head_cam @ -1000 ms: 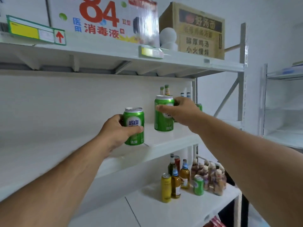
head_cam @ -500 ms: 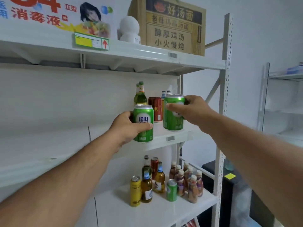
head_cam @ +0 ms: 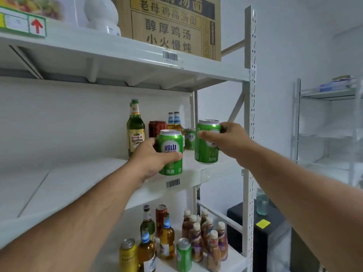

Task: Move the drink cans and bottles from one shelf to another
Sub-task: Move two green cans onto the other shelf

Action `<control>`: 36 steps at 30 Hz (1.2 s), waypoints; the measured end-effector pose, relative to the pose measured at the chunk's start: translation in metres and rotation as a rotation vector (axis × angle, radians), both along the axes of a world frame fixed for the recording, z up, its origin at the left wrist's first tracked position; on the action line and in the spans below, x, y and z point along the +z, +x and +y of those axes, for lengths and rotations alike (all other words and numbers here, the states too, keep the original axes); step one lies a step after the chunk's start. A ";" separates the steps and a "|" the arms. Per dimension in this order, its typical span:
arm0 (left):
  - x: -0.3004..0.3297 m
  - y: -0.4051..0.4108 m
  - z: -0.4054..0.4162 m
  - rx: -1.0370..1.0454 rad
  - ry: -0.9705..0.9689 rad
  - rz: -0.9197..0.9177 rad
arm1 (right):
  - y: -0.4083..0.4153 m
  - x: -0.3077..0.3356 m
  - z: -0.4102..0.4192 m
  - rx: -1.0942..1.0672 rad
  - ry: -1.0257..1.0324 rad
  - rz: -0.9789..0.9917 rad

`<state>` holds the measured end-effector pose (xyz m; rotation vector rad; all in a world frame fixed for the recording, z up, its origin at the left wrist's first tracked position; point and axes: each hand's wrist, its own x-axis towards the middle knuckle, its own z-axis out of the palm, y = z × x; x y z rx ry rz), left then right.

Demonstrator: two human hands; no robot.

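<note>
While your left hand (head_cam: 152,158) grips one green can (head_cam: 170,152), your right hand (head_cam: 225,141) clasps another green can (head_cam: 206,144) above the middle shelf (head_cam: 98,177).

White steel shelving unit (head_cam: 125,61) standing against a plain white wall (head_cam: 275,95), perforated upright (head_cam: 249,134) rising at its right end; second pale rack (head_cam: 324,118) standing well apart to the right; dark cabinet (head_cam: 275,242) sitting low between them, carrying a yellow note (head_cam: 263,224); cardboard box (head_cam: 172,26) resting on the top shelf under soft, even lighting
</note>
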<state>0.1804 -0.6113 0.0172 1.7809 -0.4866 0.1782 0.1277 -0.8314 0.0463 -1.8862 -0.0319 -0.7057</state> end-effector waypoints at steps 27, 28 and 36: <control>0.017 0.178 -0.157 0.233 0.040 0.042 | 0.259 0.000 -0.143 0.116 0.024 0.057; 0.017 0.184 -0.163 0.247 0.033 0.046 | 0.268 -0.003 -0.146 0.119 0.025 0.061; 0.011 0.227 -0.197 0.342 0.024 0.057 | 0.326 -0.021 -0.166 0.176 0.027 0.100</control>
